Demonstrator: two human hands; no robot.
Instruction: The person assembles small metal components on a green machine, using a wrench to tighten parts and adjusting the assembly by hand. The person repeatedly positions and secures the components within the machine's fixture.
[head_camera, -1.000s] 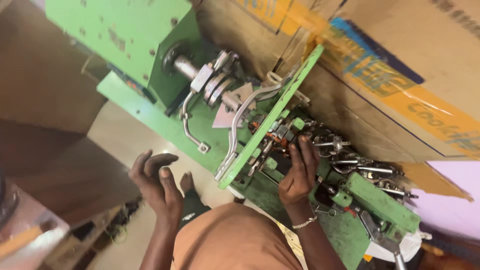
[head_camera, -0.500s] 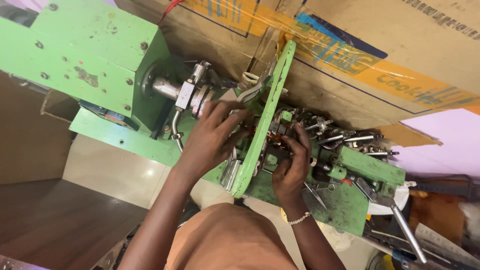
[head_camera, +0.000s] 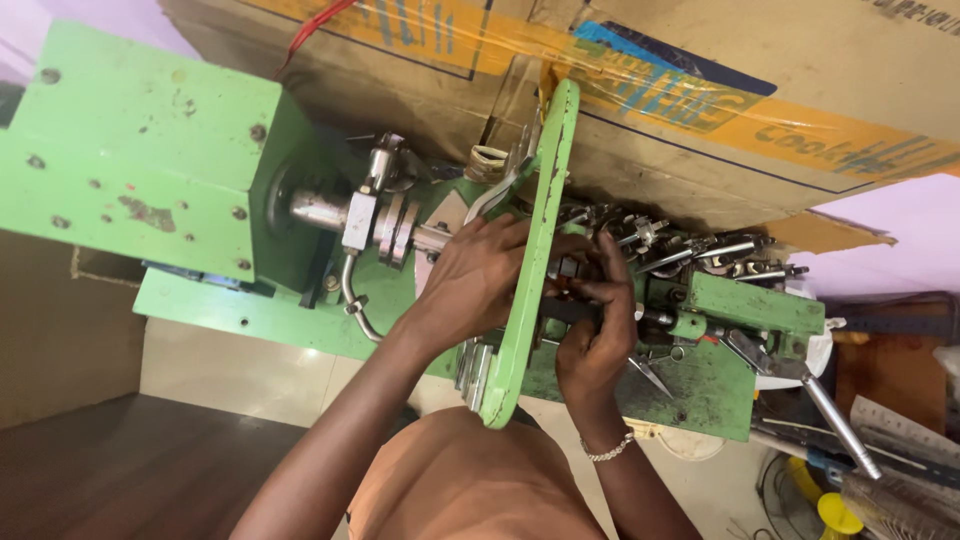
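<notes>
Green paint covers a small machine (head_camera: 150, 170). Its upright green plate (head_camera: 530, 270) stands between both hands. The left hand (head_camera: 470, 285), at nine o'clock, curls against the plate, seemingly steadying it. The right hand (head_camera: 595, 335), at three o'clock, pinches steel fittings (head_camera: 660, 245); its grip is partly hidden.

A green upright plate (head_camera: 530, 270) (paint chipped) stands edge-on amid the green machine's (head_camera: 150, 180) steel shaft parts (head_camera: 385, 225).
</notes>
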